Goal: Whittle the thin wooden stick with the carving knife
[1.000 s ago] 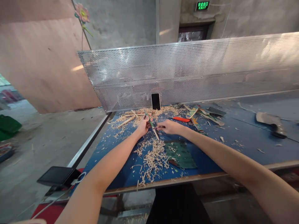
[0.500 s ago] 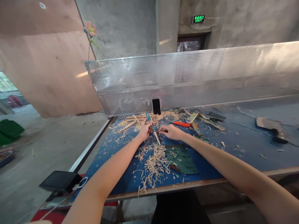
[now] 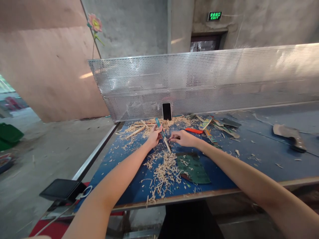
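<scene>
My left hand (image 3: 155,135) is closed round a slim wooden stick (image 3: 166,143), painted teal at its upper end and bare, pale wood at its lower end. The stick slants down toward me over the table. My right hand (image 3: 181,138) is closed on a small dark cutting tool (image 3: 171,139), mostly hidden by the fingers, with its tip against or close to the stick's bare part. Below both hands lies a heap of curled wood shavings (image 3: 165,172). To their right is a dark green curved sheet (image 3: 194,168) with shavings on it.
A phone (image 3: 166,111) leans on the perforated metal screen (image 3: 149,79) behind. An orange-red object (image 3: 193,130) and painted wood strips (image 3: 219,128) lie right of my hands. Farther right is a brown curved piece (image 3: 289,134). A black device (image 3: 62,190) sits at the table's left corner.
The view has tilted and shifted slightly. Both hands keep hold of the stick and the tool; my right hand has turned a little beside the stick.
</scene>
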{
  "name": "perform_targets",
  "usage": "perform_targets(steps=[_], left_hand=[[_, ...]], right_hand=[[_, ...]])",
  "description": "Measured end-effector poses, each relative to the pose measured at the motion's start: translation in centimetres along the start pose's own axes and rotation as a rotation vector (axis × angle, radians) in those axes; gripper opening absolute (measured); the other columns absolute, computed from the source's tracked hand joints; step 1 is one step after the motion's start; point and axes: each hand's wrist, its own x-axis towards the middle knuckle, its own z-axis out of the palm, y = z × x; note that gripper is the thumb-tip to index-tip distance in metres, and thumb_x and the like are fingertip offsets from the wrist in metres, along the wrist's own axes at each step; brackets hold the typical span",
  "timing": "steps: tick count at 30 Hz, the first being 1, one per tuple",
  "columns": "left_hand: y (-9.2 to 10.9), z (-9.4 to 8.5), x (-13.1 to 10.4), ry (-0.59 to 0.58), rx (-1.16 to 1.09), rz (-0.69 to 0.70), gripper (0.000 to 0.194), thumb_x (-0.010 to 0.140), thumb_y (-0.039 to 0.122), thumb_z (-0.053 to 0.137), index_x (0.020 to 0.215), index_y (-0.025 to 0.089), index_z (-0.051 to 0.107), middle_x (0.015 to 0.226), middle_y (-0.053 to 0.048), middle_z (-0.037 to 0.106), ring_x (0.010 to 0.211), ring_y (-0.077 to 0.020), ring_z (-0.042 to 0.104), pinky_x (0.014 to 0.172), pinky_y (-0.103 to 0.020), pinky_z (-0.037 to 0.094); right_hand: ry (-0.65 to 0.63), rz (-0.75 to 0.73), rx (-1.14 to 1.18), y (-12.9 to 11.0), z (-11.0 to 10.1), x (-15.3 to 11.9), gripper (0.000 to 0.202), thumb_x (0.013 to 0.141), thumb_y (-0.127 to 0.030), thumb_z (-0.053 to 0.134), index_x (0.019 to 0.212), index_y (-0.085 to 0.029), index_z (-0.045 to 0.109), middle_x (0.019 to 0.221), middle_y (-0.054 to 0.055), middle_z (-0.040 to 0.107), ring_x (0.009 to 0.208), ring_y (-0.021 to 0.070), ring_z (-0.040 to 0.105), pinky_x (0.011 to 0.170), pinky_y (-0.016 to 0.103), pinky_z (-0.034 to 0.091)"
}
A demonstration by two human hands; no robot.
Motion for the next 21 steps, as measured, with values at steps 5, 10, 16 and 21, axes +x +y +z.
perform_targets(steps=[5,10,16,21], left_hand=[[0.0,-0.1,-0.1,-0.014,0.008,0.010,0.046,0.076,0.044,0.096,0.095,0.022,0.060,0.074,0.004,0.066,0.046,-0.0059,0.045,0.043,-0.022,0.025],[0.1,0.0,-0.1,-0.008,0.015,0.011,0.044,0.077,0.042,0.095,0.093,0.023,0.058,0.072,0.004,0.064,0.047,-0.0071,0.045,0.043,-0.023,0.025],[0.2,0.2,-0.1,0.019,0.004,-0.017,0.038,0.081,0.036,0.091,0.094,0.023,0.058,0.072,0.004,0.064,0.048,-0.0074,0.046,0.044,-0.023,0.024],[0.1,0.1,0.1,0.050,-0.030,-0.048,0.036,0.081,0.033,0.091,0.094,0.022,0.059,0.072,0.004,0.064,0.046,-0.0065,0.043,0.044,-0.022,0.022]], right_hand=[[0.097,-0.070,-0.244,1.0,0.9,0.3,0.020,0.108,-0.038,0.059,0.107,-0.023,0.073,0.094,0.007,0.083,0.075,0.0209,0.070,0.070,0.030,0.043],[0.067,-0.084,-0.436,2.1,1.7,0.6,0.024,0.112,-0.038,0.055,0.112,-0.026,0.075,0.101,0.007,0.085,0.080,0.0226,0.074,0.070,0.029,0.042],[0.088,-0.046,-0.355,1.8,1.6,0.6,0.025,0.111,-0.038,0.055,0.112,-0.027,0.078,0.096,0.006,0.084,0.079,0.0212,0.073,0.071,0.028,0.043],[-0.031,-0.014,-0.209,0.9,0.7,1.1,0.024,0.105,-0.035,0.060,0.097,-0.024,0.079,0.085,0.005,0.080,0.067,0.0177,0.064,0.066,0.029,0.040]])
